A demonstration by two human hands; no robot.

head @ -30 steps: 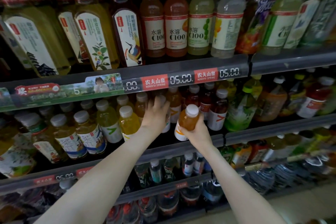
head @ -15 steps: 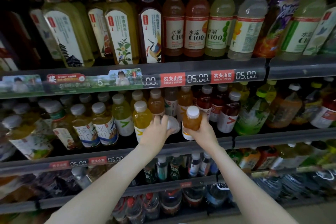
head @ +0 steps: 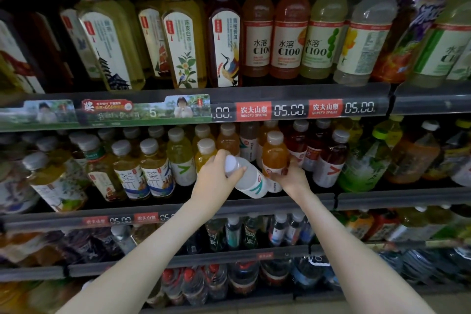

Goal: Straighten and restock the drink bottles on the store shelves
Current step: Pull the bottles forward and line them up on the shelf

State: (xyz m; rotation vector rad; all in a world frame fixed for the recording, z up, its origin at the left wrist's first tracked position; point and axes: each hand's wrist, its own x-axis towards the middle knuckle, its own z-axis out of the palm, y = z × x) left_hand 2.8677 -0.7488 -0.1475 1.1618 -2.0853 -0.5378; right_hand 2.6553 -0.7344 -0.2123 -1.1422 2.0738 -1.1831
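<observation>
Since a moment ago, you are tipping the pale bottle [head: 252, 181] out toward the shelf [head: 280, 202] edge, your left hand [head: 216, 177] gripping its neck. Your right hand [head: 290, 178] is clasping the upright orange bottle [head: 274, 154], probably steadying it.

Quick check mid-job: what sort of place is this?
Most likely a shop's drinks aisle: tiered shelves packed with bottled drinks, price strips reading 05.00 on the shelf edges, a promo banner. Left hand grips a pale bottle, right hand an orange bottle.

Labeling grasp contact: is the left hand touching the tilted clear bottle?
Touching. Head view shows the left hand curled round the clear bottle at its capped end.
</observation>
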